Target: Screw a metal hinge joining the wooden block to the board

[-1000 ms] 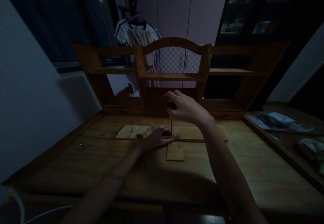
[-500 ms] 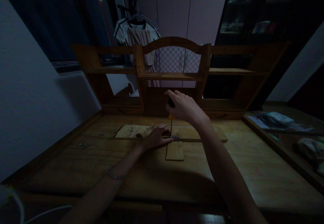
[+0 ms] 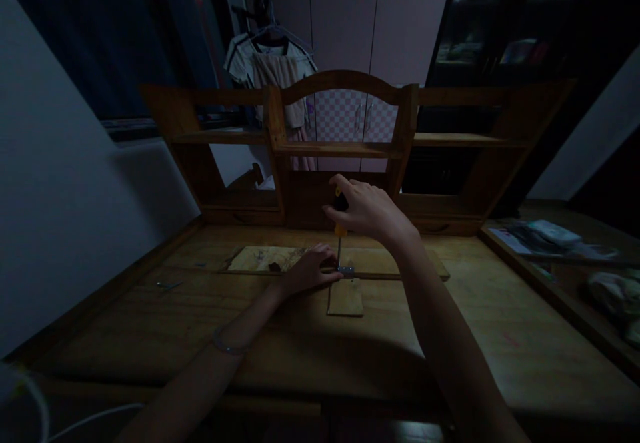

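Note:
My right hand [image 3: 373, 209] is wrapped round the yellow and black handle of a screwdriver [image 3: 341, 228], its thumb and forefinger apart around the grip. The shaft stands nearly upright, its tip down on a small silver metal plate [image 3: 346, 271], perhaps a hinge. Beside the tip, my left hand [image 3: 314, 271] pinches at the plate's left end with thumb and fingers; a screw there is too small to make out. The plate lies at the front edge of a long wooden board [image 3: 380, 261], and a small square wooden board [image 3: 346, 298] sits just in front of it.
The boards rest on a wooden desk [image 3: 240, 329] with a wooden shelf unit [image 3: 340, 151] along its back. A small thin metal item [image 3: 169, 285] lies at the left. Papers and packets [image 3: 553, 233] sit beyond the right edge, and a white cable [image 3: 95, 416] hangs at lower left.
My right hand has shifted its grip on the screwdriver handle, the fingers turning slightly, with more of the yellow top showing. My left hand, the plate and the boards look the same.

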`<action>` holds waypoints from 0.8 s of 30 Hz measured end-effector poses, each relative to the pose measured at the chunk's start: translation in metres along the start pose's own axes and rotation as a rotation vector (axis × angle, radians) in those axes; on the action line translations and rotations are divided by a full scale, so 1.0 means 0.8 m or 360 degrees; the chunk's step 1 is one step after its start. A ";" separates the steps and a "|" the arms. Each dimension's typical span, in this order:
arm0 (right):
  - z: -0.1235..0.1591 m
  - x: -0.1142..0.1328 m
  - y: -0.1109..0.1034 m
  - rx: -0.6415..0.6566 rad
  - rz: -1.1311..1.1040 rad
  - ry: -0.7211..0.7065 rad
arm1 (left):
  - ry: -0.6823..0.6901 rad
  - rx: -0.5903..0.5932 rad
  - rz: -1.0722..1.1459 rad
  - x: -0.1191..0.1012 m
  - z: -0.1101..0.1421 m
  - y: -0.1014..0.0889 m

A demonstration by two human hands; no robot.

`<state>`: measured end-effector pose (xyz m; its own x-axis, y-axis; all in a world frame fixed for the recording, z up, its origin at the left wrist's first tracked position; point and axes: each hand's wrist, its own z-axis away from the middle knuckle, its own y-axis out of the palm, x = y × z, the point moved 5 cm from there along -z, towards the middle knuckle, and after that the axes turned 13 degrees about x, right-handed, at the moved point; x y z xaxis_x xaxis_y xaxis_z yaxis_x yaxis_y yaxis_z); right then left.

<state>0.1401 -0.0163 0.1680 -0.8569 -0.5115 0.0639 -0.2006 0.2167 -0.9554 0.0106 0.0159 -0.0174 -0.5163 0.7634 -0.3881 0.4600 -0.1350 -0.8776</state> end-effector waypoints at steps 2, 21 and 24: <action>0.001 -0.001 -0.001 0.0023 -0.0045 -0.0019 | -0.0022 -0.0004 -0.0003 0.001 0.000 0.001; -0.001 -0.005 -0.001 0.0009 -0.0059 -0.0063 | -0.0029 0.0177 -0.0194 0.044 0.002 -0.001; -0.001 -0.006 -0.001 0.0005 -0.0051 -0.0017 | -0.0015 0.0214 -0.0280 0.039 0.000 -0.003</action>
<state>0.1440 -0.0132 0.1685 -0.8449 -0.5270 0.0914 -0.2264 0.1975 -0.9538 -0.0068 0.0396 -0.0271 -0.5874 0.7766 -0.2276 0.2619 -0.0836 -0.9615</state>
